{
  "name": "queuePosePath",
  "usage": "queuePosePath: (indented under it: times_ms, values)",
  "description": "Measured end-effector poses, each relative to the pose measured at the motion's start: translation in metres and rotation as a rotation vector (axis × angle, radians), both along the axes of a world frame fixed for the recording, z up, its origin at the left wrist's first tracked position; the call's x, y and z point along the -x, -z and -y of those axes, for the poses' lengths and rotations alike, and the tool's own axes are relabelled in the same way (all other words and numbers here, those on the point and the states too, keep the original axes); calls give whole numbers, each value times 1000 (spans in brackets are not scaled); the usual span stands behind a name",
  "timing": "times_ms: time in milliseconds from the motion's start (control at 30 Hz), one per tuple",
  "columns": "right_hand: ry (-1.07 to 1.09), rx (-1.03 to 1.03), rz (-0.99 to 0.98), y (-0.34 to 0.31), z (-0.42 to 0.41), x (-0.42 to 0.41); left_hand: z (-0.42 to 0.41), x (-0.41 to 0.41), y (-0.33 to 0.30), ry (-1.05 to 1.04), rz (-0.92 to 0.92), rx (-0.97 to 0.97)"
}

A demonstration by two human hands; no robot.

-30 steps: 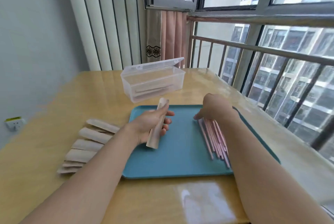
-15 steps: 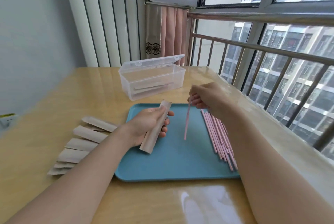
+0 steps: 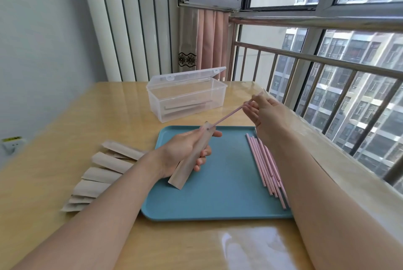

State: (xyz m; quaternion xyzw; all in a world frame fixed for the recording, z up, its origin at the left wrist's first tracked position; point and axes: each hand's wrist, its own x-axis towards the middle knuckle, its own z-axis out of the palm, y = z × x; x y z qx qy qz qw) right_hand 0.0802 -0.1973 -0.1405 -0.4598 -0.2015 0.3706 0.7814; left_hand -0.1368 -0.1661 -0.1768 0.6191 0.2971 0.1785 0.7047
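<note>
The clear box (image 3: 185, 99), lid up, stands near the table's (image 3: 109, 117) far edge with a few packed sleeves (image 3: 185, 107) lying flat inside. The blue tray (image 3: 218, 193) carries loose straws (image 3: 265, 165) along its right edge. Spare sleeves (image 3: 104, 171) lie fanned on the table just left of the tray.

The left hand (image 3: 181, 152) grips a sleeve (image 3: 192, 160), tilted, above the tray's far-left part. The right hand (image 3: 261, 110) pinches a pink straw (image 3: 229, 115) by its upper end. Half a second ago that straw hung near upright, apart from the sleeve; now it slants, its lower tip at the sleeve's open top.
</note>
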Motion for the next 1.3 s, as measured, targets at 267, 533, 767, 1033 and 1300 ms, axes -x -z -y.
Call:
queuePosePath:
  times_ms: [267, 533, 767, 1033, 1300]
  values:
    - [-42, 25, 190, 5, -4, -3, -2, 1, 2, 5, -19, -45]
    - [-106, 38, 349, 9, -5, 1, -3, 2, 1, 10, -34, -61]
    - [-291, 245, 771, 13, -1, 8, -4, 0, 2, -32, -8, -9]
    - [-518, 329, 927, 5, 7, 11, -3, -2, 2, -51, 0, 20]
    - [-92, 1071, 1345, -3, 30, -35, -3, -4, 5, -119, 4, 9]
